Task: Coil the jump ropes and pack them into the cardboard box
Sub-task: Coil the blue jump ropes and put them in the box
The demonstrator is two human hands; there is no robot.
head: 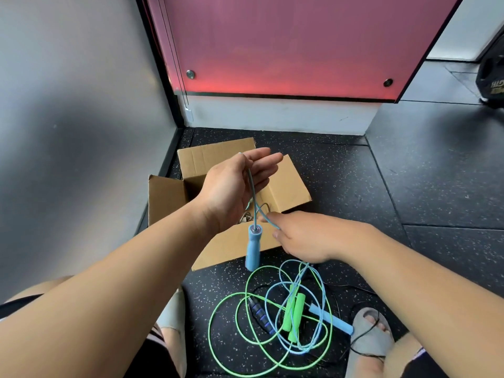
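The left grip (234, 186) is spread wide with its fingers straight. The cord of the blue jump rope (253, 246) is draped over its upper edge and runs down the palm, and one handle hangs upright just below. The right grip (302, 236), just beside it and lower, is narrow, its fingertips pinching that same cord.

Directly beneath both stands the cardboard box (169, 197) with its flaps folded out. Its left flap lies close to the grey wall (68, 105). Right of the right grip, the speckled black floor (395, 181) lies open.

Below the grips, the blue cord's loops tangle with the green jump rope (294, 312), a black-handled rope (259, 315) and the second blue handle (331, 319), just beside a grey sandal (368, 342).
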